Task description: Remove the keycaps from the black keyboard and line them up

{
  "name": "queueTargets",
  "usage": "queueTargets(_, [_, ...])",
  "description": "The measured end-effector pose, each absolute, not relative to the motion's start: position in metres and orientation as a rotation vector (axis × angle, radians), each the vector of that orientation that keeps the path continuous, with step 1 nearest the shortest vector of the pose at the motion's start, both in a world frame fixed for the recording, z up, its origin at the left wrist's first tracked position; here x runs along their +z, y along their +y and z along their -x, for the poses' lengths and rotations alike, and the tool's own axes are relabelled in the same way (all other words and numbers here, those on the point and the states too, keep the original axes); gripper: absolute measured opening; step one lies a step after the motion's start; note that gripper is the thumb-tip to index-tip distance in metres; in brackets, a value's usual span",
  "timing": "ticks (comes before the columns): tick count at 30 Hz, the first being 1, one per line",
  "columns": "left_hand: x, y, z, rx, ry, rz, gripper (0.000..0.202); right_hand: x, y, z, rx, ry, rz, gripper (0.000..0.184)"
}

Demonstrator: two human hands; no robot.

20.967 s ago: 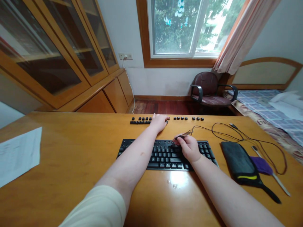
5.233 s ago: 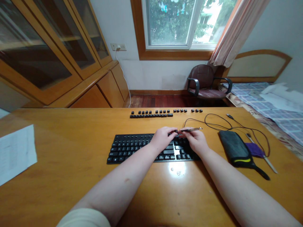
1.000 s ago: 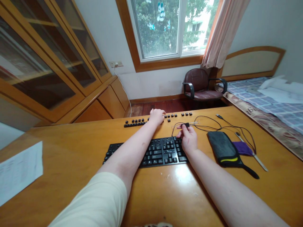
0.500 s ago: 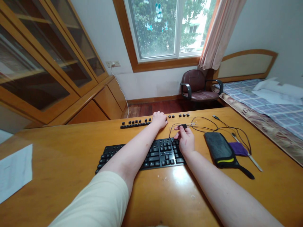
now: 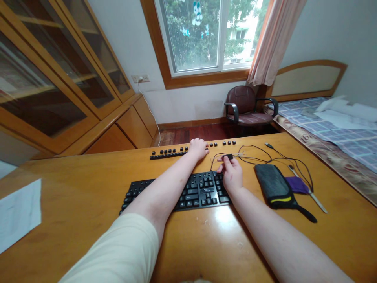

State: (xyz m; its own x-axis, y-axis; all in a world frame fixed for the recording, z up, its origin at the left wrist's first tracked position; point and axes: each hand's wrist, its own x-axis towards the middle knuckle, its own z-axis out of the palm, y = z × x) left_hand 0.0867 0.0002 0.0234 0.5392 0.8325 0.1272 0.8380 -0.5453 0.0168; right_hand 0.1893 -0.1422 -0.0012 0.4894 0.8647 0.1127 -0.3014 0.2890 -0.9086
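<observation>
My left hand [image 5: 198, 149] reaches to the far edge of the desk, its fingers curled down at the row of loose black keycaps [image 5: 167, 156], with a dark keycap at the fingertips. Its forearm crosses over the black keyboard [image 5: 191, 194] and hides part of it. My right hand [image 5: 232, 175] is raised just over the keyboard's right end. Thumb and fingers pinch the small black body of a keycap puller [image 5: 227, 156], whose thin wires stick out on both sides. More loose keycaps [image 5: 229, 142] lie to the right of my left hand.
Right of the keyboard lie a dark zip pouch [image 5: 272, 184], a purple cloth [image 5: 297, 184], a thin brush-like tool [image 5: 318, 202] and a looped black USB cable [image 5: 259, 160]. A paper sheet [image 5: 20, 214] is at the left. A chair [image 5: 244, 106] stands beyond the desk.
Both hands stay almost where they were, and the left fingers shift only slightly at the keycaps. The right hand keeps its pinch on the keycap puller.
</observation>
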Motion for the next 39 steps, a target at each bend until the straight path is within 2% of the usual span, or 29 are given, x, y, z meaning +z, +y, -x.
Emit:
queueTargets(8, [0.052, -0.033, -0.038, -0.486, -1.717, 2.573, 0.024, -0.002, -0.143, -0.190, 0.859, -0.707, 0.974, 0.028])
queueTargets(13, [0.042, -0.094, -0.010, -0.608, -1.779, 2.720, 0.021, -0.001, -0.143, -0.190, 0.891, -0.737, 0.955, 0.027])
queueTargets(19, [0.027, -0.146, -0.011, -0.567, -1.669, 2.859, 0.020, 0.000, -0.150, -0.186, 0.882, -0.929, 1.004, 0.026])
queueTargets(26, [0.023, -0.151, -0.016, -0.549, -1.531, 2.947, 0.030, 0.005, -0.157, -0.190, 0.506, -1.712, 1.251, 0.018])
queueTargets(29, [0.019, -0.148, -0.018, -0.567, -1.524, 2.937, 0.031, 0.009, -0.154, -0.191, 0.448, -1.916, 1.293, 0.018])
queueTargets(39, [0.015, -0.144, -0.022, -0.507, -1.525, 2.967, 0.026, 0.011, -0.150, -0.191, 0.471, -2.037, 1.367, 0.021])
